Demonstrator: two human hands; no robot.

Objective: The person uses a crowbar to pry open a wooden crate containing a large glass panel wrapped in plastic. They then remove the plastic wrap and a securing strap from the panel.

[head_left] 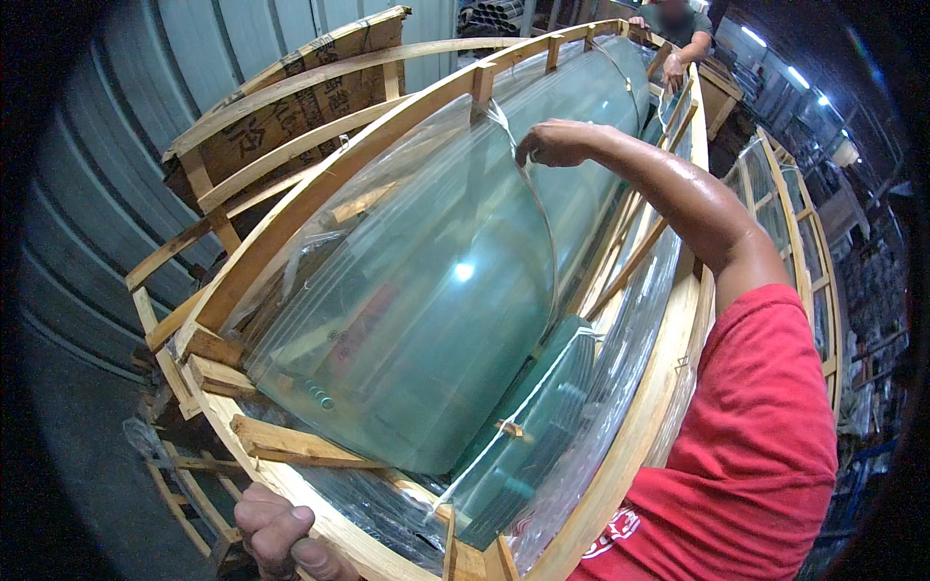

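My left hand (281, 531) grips the near-left rail of a wooden crate (620, 474), its thumb lying along the wood. My right hand (557, 143), with the arm stretched far across, is closed on a thin strap (550, 232) beside a white tied strip (497, 114). That strap runs over a stack of large greenish glass sheets (426, 320) leaning inside the crate. Clear plastic film (387, 179) lines the crate behind the glass. A smaller glass stack (523, 455) stands at the near right, bound with white cord (518, 421).
At the crate's far end stands another person in a dark shirt, with one hand (673, 70) on its edge. Another wooden crate (291, 116) with cardboard stands against the corrugated metal wall (87, 165). More framed glass (775, 184) is at the right.
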